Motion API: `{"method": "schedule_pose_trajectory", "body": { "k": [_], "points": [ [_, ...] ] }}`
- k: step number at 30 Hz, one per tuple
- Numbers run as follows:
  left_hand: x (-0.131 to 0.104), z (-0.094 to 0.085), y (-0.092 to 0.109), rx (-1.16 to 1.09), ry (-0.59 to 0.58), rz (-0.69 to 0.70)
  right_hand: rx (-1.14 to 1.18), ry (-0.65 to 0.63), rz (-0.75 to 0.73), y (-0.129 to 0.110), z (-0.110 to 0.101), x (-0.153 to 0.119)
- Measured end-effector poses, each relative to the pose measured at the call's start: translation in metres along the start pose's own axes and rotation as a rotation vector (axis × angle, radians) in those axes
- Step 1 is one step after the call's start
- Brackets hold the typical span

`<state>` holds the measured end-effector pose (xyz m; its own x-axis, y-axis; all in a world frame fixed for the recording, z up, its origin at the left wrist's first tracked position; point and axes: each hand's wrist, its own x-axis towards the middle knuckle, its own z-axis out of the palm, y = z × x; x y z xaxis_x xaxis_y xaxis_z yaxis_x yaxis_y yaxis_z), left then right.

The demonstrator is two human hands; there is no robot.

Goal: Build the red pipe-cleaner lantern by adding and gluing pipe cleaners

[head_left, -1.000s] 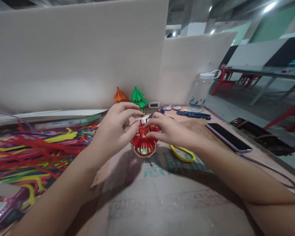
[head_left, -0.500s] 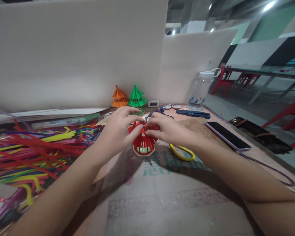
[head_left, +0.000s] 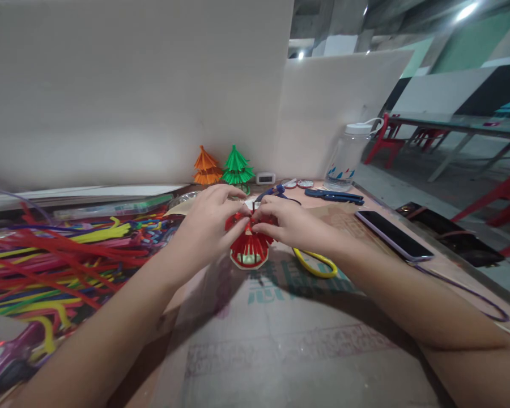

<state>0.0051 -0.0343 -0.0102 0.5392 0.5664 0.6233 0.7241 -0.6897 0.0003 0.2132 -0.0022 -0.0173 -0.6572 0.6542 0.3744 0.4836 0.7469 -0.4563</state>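
Observation:
A red fringed piece (head_left: 250,246) stands on a pale, red-edged base at the middle of the table. My left hand (head_left: 215,218) pinches its upper part from the left, thumb and index finger near the top. From the right, my right hand (head_left: 280,221) grips the same upper part between thumb and fingertips. A dark upright stem shows between the fingertips. Behind my hands stand an orange tree (head_left: 206,167) and a green tree (head_left: 237,167). The fingers hide much of the red piece's top.
Colourful fuzzy stems (head_left: 68,255) are heaped at the left. To the right are a yellow loop (head_left: 317,266), a phone (head_left: 393,235), blue pliers (head_left: 334,196) and a clear bottle (head_left: 344,158). A small white device (head_left: 265,179) sits by the board (head_left: 131,96).
My left thumb and fingertips have moved slightly right, closer to the right fingertips at the top of the red piece. My right hand has barely moved.

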Motion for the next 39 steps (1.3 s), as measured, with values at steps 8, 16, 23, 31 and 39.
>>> {"method": "schedule_pose_trajectory", "body": {
  "k": [8,16,23,31,39],
  "points": [
    [0.001,0.000,0.002,0.017,-0.002,0.021,-0.013,-0.007,0.009,-0.003,-0.001,-0.001],
    [0.000,0.000,0.001,0.018,-0.014,0.025,-0.006,-0.014,0.027,-0.003,-0.001,0.000],
    [0.001,0.001,0.000,0.014,-0.015,0.038,-0.009,-0.025,0.019,-0.006,-0.002,0.000],
    [-0.001,-0.006,-0.002,-0.071,-0.038,0.010,-0.034,-0.017,0.019,-0.005,-0.005,-0.003],
    [-0.004,-0.020,-0.019,-0.148,-0.216,-0.195,-0.137,0.014,0.104,-0.002,-0.028,-0.005]
  ]
}}
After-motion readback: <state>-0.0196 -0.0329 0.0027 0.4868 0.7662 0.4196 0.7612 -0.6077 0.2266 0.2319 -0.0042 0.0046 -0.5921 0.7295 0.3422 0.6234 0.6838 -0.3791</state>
